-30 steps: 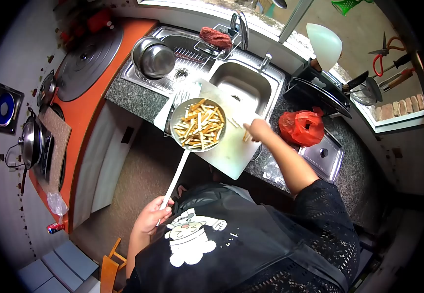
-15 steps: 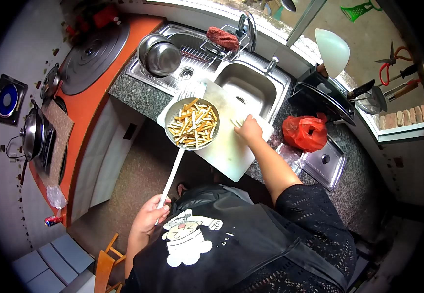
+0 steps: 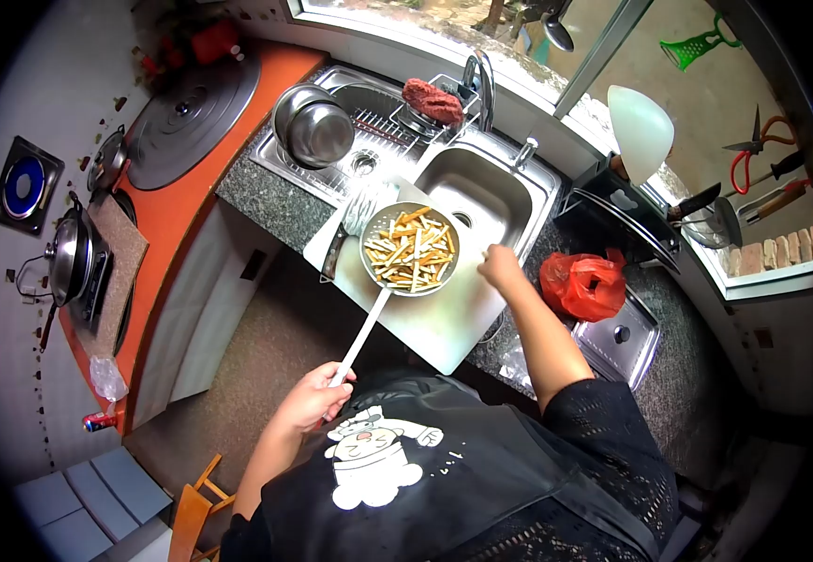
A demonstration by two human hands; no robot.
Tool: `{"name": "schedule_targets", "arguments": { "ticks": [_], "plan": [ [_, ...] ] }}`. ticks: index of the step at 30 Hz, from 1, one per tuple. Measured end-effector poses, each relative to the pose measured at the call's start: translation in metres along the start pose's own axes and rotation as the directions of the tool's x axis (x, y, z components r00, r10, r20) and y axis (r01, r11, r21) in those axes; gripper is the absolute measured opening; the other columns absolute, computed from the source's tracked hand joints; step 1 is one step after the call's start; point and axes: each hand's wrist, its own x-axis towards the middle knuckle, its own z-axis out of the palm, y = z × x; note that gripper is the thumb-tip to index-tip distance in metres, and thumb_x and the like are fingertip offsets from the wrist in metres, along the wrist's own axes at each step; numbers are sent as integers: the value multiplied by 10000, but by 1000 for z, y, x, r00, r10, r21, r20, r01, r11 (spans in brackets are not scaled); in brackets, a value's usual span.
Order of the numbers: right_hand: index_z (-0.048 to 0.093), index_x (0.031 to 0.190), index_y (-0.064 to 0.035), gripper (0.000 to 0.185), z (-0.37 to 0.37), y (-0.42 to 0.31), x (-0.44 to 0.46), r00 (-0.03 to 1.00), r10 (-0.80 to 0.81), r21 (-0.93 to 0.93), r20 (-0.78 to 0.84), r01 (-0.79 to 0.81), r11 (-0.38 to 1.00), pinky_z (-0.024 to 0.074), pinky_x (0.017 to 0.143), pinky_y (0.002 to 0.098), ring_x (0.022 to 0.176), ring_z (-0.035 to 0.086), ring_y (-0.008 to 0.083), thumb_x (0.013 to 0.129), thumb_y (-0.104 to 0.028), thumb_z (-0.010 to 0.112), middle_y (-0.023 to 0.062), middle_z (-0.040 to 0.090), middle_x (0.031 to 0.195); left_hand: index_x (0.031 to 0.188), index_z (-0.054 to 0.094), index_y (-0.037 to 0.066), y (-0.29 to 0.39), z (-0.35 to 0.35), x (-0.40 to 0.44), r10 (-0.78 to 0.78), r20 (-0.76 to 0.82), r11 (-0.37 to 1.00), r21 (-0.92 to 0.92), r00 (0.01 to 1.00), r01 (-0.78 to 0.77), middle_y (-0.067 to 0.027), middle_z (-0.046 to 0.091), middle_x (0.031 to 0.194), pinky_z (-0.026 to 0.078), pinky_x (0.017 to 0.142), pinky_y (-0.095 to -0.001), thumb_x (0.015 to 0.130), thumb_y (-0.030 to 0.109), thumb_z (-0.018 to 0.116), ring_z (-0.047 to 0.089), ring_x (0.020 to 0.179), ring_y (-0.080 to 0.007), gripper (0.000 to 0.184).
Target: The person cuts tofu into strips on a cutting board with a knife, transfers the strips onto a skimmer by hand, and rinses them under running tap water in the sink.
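My left hand [image 3: 317,398] is closed round the long pale handle of a strainer ladle [image 3: 375,334]. Its round bowl is heaped with cut strips [image 3: 413,251], white with brown-yellow edges, like dried tofu. The bowl is over the white cutting board [image 3: 445,330], and I cannot tell if it touches. At the board's right edge, by the sink, my right hand [image 3: 503,269] has its fingers curled together; whatever they may hold is hidden. Left of the bowl lies a knife with a dark handle [image 3: 333,255], beside a crumpled clear plastic bag [image 3: 361,211].
Behind the board is a steel double sink [image 3: 475,195] with metal bowls [image 3: 320,134] in its left side. A red plastic bag [image 3: 582,286] and a rectangular steel lid [image 3: 626,351] lie on the right counter. A wok [image 3: 71,253] sits on the left stove.
The strainer ladle has moved right over the board, uncovering the knife handle. My right hand has shifted from the board's surface to its right edge, and the strips near its fingers no longer show.
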Motion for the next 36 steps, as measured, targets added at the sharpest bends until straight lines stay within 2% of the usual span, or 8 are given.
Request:
{"name": "schedule_targets", "arguments": {
  "ticks": [4, 7, 8, 11, 13, 19, 34, 36],
  "plan": [
    [651, 991, 51, 300, -66, -36, 18, 996, -29, 257, -84, 50, 965, 558, 588, 361, 634, 702, 252, 793, -168, 709, 203, 694, 776, 1094, 543, 36, 17, 19, 25, -30, -1, 1000, 4, 1000, 30, 16, 510, 713, 362, 424, -174, 948, 47, 599, 436, 487, -25, 158],
    [651, 1143, 6, 406, -99, -70, 15, 991, -136, 391, 6, 123, 912, 565, 667, 364, 735, 718, 273, 857, -269, 739, 213, 709, 890, 1095, 542, 35, 28, 29, 45, -36, 43, 999, -9, 998, 37, 15, 510, 721, 359, 422, -175, 951, 53, 600, 433, 489, -25, 157],
    [649, 1152, 4, 445, -97, -64, 23, 946, -252, 220, -204, 295, 930, 557, 751, 379, 804, 709, 306, 867, -324, 745, 211, 712, 946, 1096, 541, 33, 31, 31, 54, -33, 75, 999, -32, 997, 35, 10, 511, 723, 357, 419, -176, 954, 58, 603, 429, 486, -27, 157],
    [658, 1134, -25, 288, -87, -31, 51, 925, 43, 451, -377, 143, 881, 539, 794, 376, 838, 690, 326, 946, -239, 613, 196, 716, 944, 1105, 544, 50, 39, 33, 71, -56, 112, 992, -103, 992, 68, 5, 512, 723, 358, 420, -174, 956, 65, 610, 429, 489, -27, 164],
    [665, 1116, -35, 251, -66, -4, 51, 909, 364, 720, -205, -112, 685, 532, 815, 359, 899, 687, 312, 973, -190, 529, 185, 718, 948, 1105, 542, 53, 46, 30, 81, -44, 118, 996, -73, 992, 53, 2, 517, 725, 361, 420, -188, 951, 68, 617, 439, 492, -36, 172],
    [708, 1063, -108, 239, 35, -19, 37, 922, 348, 221, -172, -308, 925, 436, 902, 414, 911, 684, 333, 952, -259, 558, 169, 726, 974, 1126, 522, 33, 99, 12, 103, -78, 70, 993, 99, 995, 71, -1, 502, 700, 355, 405, -193, 955, 65, 610, 433, 462, -54, 195],
    [717, 926, -24, 224, 79, -57, 36, 930, 326, 226, -169, -285, 931, 438, 909, 443, 954, 630, 345, 872, -228, 642, 198, 695, 959, 1160, 528, 35, 175, -61, 154, -253, 191, 943, 268, 948, 198, 14, 506, 690, 352, 413, -182, 965, 43, 582, 438, 466, -40, 202],
    [695, 983, -18, 197, 72, -52, 30, 804, 424, 442, -416, -228, 867, 447, 922, 434, 975, 617, 343, 870, -163, 625, 188, 671, 1017, 1162, 527, 28, 177, -70, 162, -265, 217, 939, 281, 940, 200, 18, 508, 690, 355, 411, -179, 963, 47, 589, 442, 470, -36, 209]
  ]
}}
